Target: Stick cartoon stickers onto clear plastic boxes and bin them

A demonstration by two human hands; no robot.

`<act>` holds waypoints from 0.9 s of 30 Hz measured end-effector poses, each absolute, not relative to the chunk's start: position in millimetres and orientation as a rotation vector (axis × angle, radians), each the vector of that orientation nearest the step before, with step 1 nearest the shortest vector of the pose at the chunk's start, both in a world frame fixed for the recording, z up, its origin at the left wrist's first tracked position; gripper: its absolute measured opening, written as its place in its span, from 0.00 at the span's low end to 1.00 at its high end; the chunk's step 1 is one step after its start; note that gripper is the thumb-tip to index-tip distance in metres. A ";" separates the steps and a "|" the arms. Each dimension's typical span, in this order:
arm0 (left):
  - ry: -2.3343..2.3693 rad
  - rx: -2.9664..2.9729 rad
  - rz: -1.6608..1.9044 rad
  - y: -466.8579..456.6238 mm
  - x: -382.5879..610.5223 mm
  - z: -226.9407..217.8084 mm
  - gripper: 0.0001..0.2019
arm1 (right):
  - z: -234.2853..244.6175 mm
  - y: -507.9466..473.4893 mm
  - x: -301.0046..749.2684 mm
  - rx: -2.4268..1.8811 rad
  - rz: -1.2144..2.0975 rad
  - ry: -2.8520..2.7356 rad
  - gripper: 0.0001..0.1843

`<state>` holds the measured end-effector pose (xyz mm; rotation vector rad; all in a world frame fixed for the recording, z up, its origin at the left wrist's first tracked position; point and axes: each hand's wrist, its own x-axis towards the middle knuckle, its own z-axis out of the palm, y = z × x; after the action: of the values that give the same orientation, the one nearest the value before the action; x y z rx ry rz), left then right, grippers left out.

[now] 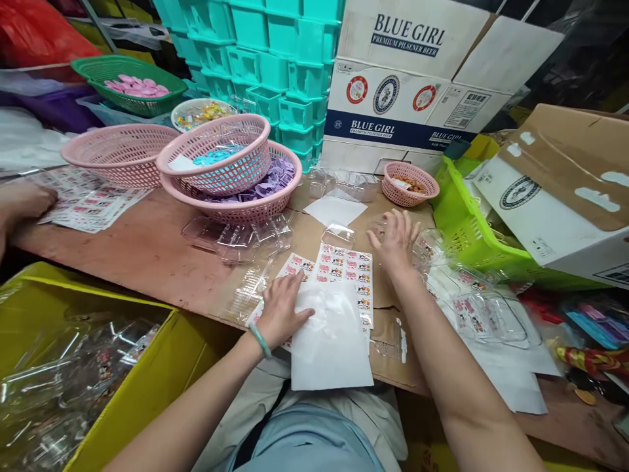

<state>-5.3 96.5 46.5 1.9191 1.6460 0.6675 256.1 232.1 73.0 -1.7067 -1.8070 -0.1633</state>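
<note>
My left hand (284,313), with a pale green bangle on the wrist, lies with its fingers apart on printed sticker sheets. Beside its thumb is a white backing sheet (331,354), which overlaps the sticker sheet (361,265) with pink and orange prints. A clear plastic case (338,235) stands just beyond that sheet. Out to the right, my right hand (397,244) has its fingers spread, close to clear plastic pieces. Nothing shows in its grasp, though its palm side is hidden. More clear cases with stickers (484,316) lie on paper to its right.
Pink baskets (230,206) with purple and blue pieces stand at the back left; a small pink basket (410,183) is behind my right hand. A yellow box (162,328) of clear cases sits lower left. Another person's hand (29,200) rests by sticker sheets. A lime crate (459,210) stands right.
</note>
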 end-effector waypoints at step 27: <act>0.524 2.665 0.448 73.7 310.6 78.7 0.42 | 96.6 -41.3 593.3 -2.233 -0.172 -0.784 0.39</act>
<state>310.6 73.7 78.7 2.6649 0.5241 0.4478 593.3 -41.3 96.6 -2.2326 -0.7839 -0.1721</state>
